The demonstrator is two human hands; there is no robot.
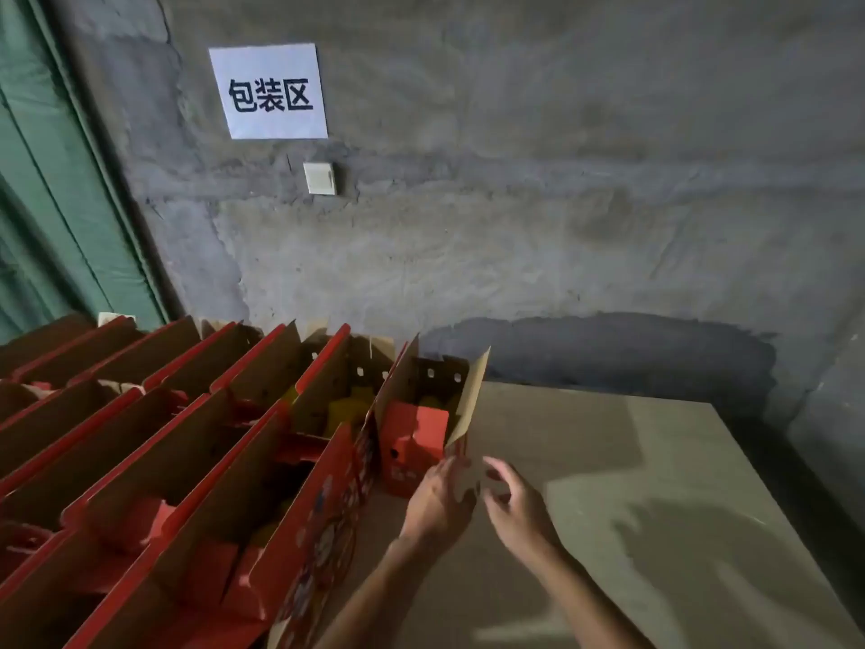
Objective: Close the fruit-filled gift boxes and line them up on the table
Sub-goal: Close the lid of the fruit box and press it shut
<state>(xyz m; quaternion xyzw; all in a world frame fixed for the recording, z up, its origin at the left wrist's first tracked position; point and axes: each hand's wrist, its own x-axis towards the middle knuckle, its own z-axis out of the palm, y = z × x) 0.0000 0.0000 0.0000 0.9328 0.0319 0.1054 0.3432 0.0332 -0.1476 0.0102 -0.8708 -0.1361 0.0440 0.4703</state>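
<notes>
Hands: left hand [437,498] and right hand [515,503] near, apart, fingers loosely curled, gripping nothing.
Open gift box [421,414]: far, right end of row, on tabletop [655,484].
Handling: probably fruit-heavy; flaps thin, bendable; fold by edges.

One head-worn wide-angle view looks forward and down from close above the worktop [655,461], facing a grey wall [515,203] just behind it.
</notes>
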